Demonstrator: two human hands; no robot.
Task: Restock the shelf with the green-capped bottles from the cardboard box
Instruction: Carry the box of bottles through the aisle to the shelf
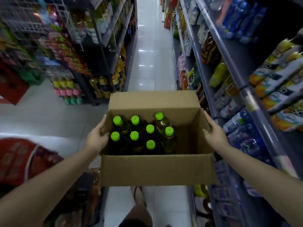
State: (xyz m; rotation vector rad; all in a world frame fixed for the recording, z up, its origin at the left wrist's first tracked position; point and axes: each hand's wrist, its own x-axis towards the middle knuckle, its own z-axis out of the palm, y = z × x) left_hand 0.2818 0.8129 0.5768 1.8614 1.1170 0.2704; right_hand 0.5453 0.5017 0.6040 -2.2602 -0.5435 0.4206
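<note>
Gripping the cardboard box (157, 169) from both sides, the person carries it out in front at about waist level, forearms stretched forward and angled inward from the lower corners of the view. The left hand (96, 138) clamps the box's left wall, thumb hooked over the rim and fingers wrapped on the outside; the right hand (214, 131) presses flat against the right wall, fingers running along its top edge, so both hands are closed on the box itself. All flaps are open, the far one standing up and the near one folded down toward the body. Inside stand the green-capped bottles (134, 135), eight of them upright, crowded into the left and middle of the box (the right-hand part of the floor is bare cardboard). Their caps are bright lime green with ribbed edges, the bodies dark amber and mostly in shadow. Any label text on them is too dark to read. To the right, just beside the box, runs the shelf (229, 63), stacked with blue water bottles and yellow packs; printing there is blurred beyond reading. White tiled floor (147, 54) stretches down the aisle ahead.
</note>
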